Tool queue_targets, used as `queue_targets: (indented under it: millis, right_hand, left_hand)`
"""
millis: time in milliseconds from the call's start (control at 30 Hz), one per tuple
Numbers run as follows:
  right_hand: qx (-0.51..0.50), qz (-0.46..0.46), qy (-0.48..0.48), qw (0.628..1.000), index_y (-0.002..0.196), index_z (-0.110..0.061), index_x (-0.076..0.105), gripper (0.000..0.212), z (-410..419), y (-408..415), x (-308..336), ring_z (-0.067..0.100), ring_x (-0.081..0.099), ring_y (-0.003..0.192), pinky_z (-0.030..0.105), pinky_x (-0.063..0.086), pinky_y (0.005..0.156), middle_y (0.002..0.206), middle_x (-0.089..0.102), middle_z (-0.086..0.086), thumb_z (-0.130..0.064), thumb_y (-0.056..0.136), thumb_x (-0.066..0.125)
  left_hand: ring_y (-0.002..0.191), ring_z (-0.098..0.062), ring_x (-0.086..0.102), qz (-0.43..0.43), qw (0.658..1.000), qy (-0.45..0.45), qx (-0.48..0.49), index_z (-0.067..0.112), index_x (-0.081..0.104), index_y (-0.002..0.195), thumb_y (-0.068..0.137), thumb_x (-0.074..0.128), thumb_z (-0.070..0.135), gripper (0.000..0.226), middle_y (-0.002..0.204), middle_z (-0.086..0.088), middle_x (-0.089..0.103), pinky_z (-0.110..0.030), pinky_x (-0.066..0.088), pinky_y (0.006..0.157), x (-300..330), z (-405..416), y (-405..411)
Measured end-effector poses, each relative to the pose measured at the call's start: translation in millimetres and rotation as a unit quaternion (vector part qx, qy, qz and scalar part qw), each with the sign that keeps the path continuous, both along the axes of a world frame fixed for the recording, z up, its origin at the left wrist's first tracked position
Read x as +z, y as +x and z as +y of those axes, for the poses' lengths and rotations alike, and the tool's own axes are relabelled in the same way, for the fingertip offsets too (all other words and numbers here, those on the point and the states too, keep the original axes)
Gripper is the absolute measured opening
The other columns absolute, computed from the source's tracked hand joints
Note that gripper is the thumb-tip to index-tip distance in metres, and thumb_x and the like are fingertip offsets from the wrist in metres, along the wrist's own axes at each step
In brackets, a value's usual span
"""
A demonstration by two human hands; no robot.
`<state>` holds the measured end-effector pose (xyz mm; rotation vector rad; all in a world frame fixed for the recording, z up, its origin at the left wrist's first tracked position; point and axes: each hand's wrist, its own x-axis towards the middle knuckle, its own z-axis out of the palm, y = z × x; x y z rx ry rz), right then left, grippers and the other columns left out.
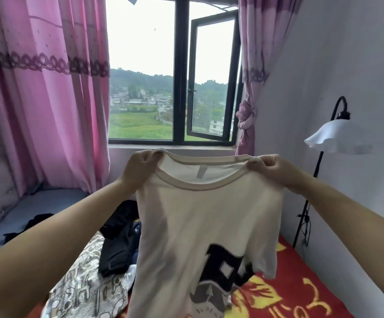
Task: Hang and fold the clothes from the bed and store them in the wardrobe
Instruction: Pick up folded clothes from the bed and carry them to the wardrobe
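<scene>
White T-shirt (pixel 200 216) aloft above bed (pixel 301 283), collar ends pinched by left hand (pixel 140 166) and right hand (pixel 271 168).

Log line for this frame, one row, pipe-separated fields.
left hand grips T-shirt shoulder | right hand grips other shoulder | shirt held up over bed

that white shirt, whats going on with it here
A person is holding up a white T-shirt by its shoulders, the left hand and right hand each pinching the fabric beside the collar. It hangs spread out in the air over the bed, printed front facing the camera. It is not yet folded or on a hanger. A pile of dark clothes lies on the bed behind it, waiting to be sorted.
</scene>
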<state>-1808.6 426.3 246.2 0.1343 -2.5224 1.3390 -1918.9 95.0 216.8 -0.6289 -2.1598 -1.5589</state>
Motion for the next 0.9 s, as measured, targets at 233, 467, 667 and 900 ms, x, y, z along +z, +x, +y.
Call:
queue_targets:
  millis: [233,467,667,900]
  right_hand:
    - [-0.045,0.016,0.145,0.988,0.070,-0.011,0.064,0.036,11.8,0.3,0.7,0.011,0.040,0.059,0.027,0.033,0.059,0.060,0.047,-0.005,-0.037,0.094,0.057]
    - [-0.028,0.007,0.094,0.995,0.087,-0.007,0.072,0.033,5.1,-0.7,4.2,0.017,0.043,0.068,0.030,0.036,0.066,0.070,0.053,0.003,-0.034,0.095,0.056]
    - [-0.070,0.014,0.039,0.997,0.094,0.003,0.069,0.040,-10.8,-12.4,5.0,0.017,0.049,0.066,0.029,0.039,0.060,0.076,0.058,0.007,-0.035,0.096,0.056]
    - [-0.073,-0.048,0.125,0.988,0.103,0.006,0.069,0.040,-84.9,-22.7,-19.3,0.026,0.058,0.073,0.040,0.050,0.069,0.088,0.069,0.018,-0.026,0.100,0.045]
  left_hand:
    - [0.041,0.000,0.034,-0.008,0.967,-0.241,-0.075,0.019,0.046,0.045,0.087,0.067,0.037,0.051,0.042,0.013,0.040,-0.014,0.029,0.047,3.9,-14.1,7.5]
    - [0.049,-0.008,0.032,0.028,0.981,-0.191,-0.015,0.011,0.036,0.050,0.093,0.060,0.024,0.051,0.057,0.000,0.038,-0.023,0.031,0.054,-6.3,-21.0,8.8]
    - [0.040,-0.007,0.046,-0.200,0.977,-0.035,-0.060,0.012,0.052,0.059,0.094,0.060,0.032,0.041,0.054,0.002,0.051,-0.016,0.039,0.044,0.7,-14.9,14.9]
    - [0.030,-0.008,0.037,-0.465,0.859,0.132,-0.169,0.020,0.040,0.064,0.096,0.041,0.015,0.032,0.044,0.005,0.038,-0.014,0.038,0.035,-4.0,42.5,42.5]
